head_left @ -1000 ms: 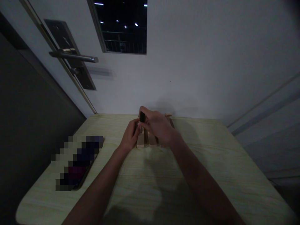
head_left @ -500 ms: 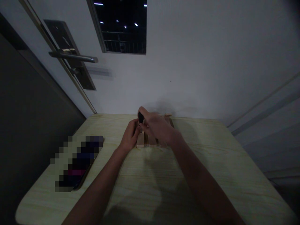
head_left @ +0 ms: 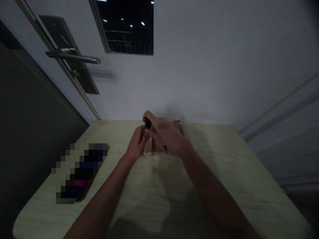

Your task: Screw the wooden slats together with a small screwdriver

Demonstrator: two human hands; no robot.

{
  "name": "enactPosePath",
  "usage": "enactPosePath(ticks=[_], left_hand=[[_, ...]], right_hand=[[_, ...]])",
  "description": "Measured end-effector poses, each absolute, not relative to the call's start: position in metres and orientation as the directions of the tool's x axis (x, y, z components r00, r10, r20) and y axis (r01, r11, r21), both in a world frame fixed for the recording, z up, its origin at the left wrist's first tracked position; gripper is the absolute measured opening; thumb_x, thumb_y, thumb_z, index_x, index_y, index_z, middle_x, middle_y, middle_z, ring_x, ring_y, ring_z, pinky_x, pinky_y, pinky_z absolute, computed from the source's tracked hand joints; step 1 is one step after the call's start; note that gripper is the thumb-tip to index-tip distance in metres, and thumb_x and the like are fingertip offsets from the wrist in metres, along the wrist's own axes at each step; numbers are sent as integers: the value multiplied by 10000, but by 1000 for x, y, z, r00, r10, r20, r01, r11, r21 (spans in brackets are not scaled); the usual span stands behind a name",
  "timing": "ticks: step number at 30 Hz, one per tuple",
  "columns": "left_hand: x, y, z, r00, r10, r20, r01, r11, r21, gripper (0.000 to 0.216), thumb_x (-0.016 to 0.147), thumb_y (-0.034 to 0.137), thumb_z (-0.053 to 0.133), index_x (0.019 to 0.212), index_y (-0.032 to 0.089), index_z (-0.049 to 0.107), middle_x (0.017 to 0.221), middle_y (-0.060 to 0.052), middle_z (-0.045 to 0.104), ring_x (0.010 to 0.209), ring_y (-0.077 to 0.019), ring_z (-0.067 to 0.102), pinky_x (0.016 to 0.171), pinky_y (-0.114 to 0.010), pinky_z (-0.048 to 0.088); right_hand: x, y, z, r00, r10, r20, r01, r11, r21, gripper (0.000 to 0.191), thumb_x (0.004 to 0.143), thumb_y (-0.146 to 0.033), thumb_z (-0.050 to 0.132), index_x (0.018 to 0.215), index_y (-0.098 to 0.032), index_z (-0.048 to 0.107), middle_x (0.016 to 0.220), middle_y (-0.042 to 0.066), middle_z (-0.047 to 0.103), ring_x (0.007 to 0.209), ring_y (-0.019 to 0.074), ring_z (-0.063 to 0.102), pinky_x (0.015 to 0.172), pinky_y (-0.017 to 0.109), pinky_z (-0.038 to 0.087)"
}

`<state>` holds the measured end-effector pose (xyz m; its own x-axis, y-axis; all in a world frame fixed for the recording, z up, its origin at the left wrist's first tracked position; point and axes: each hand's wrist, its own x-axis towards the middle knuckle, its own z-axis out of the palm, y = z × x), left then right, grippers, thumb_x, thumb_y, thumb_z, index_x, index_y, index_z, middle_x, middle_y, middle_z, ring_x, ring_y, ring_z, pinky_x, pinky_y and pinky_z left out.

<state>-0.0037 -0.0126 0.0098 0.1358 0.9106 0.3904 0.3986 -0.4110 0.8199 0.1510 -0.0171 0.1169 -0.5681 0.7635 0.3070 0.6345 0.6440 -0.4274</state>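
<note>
My right hand [head_left: 167, 133] is closed round a small black object [head_left: 147, 122] with a rounded top, held upright between the fingers; its lower end is hidden. Under that hand lies a flat brown cardboard-like piece [head_left: 148, 150] with darker strips and shiny tape-like edges. The hand covers much of it, and its exact kind cannot be made out. My left hand [head_left: 135, 144] grips the piece's left side, fingers curled at the edge and thumb just below the black object.
A dark phone-like device [head_left: 86, 181], partly pixelated, lies on the left of the pale wood-grain table [head_left: 214, 186]. Behind the table's far edge stands a white door [head_left: 211, 66] with a metal lever handle [head_left: 74, 58] and a dark window [head_left: 128, 30].
The whole view has shifted slightly, so everything sits a little further left and higher. Both hands keep nearly the same hold; the black object stands a bit more upright.
</note>
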Motion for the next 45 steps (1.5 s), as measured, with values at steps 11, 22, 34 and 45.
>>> enactPosePath(ticks=[11,22,34,45], left_hand=[[-3,-12,12,130,907,399,412,-416,811,357,890,385,389,1159,165,473,1072,-100,579,1003,-226,542,879,-420,444],[-3,-12,9,122,895,429,409,-439,800,384,884,447,381,1143,179,473,1075,-95,562,984,-215,523,882,-401,433],[-3,-13,11,130,909,396,388,-415,823,382,888,432,385,1165,179,461,1054,-94,571,969,-214,535,864,-399,445],[-4,-13,9,129,898,420,393,-435,810,347,891,414,397,1135,184,485,1093,-97,564,1009,-222,526,878,-387,435]], right_hand=[[149,-13,110,-530,768,360,671,639,-376,371,845,-209,496,1200,-188,391,841,43,613,729,165,557,618,255,357],[148,-19,114,-604,746,281,632,663,-401,370,865,-187,408,1228,-232,356,777,23,597,656,152,543,564,257,328],[147,-19,115,-587,760,280,635,646,-424,357,857,-162,380,1211,-189,345,780,46,602,664,160,548,560,253,329],[146,-13,107,-520,777,355,705,625,-334,327,878,-315,491,1168,-182,420,813,63,639,689,161,559,569,251,332]])
